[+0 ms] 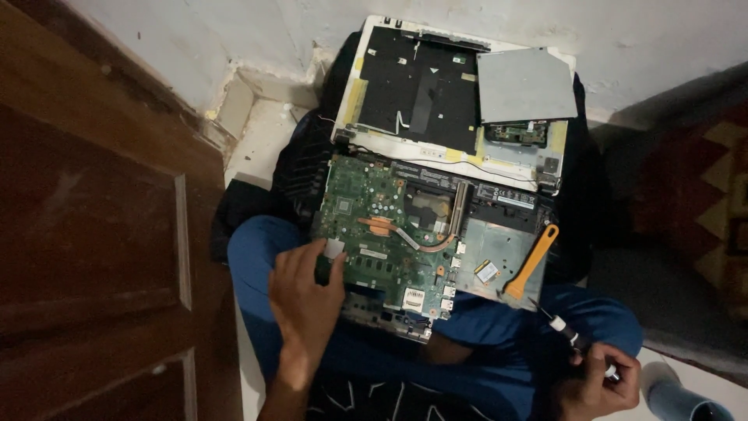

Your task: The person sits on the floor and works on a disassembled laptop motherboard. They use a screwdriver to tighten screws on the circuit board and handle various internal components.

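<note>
one left hand [302, 300] lies spread on one green board [382, 234]. one right hand [596, 386] is clenched around one screwdriver [562, 328], tip just below one orange pry tool [531, 263].

Motherboard [389, 234] near-left corner: covered by the left hand [304, 300].
Screwdriver [565, 327] handle: hidden in the right hand [596, 386], right of motherboard.
Board labels: too small to tell.
</note>
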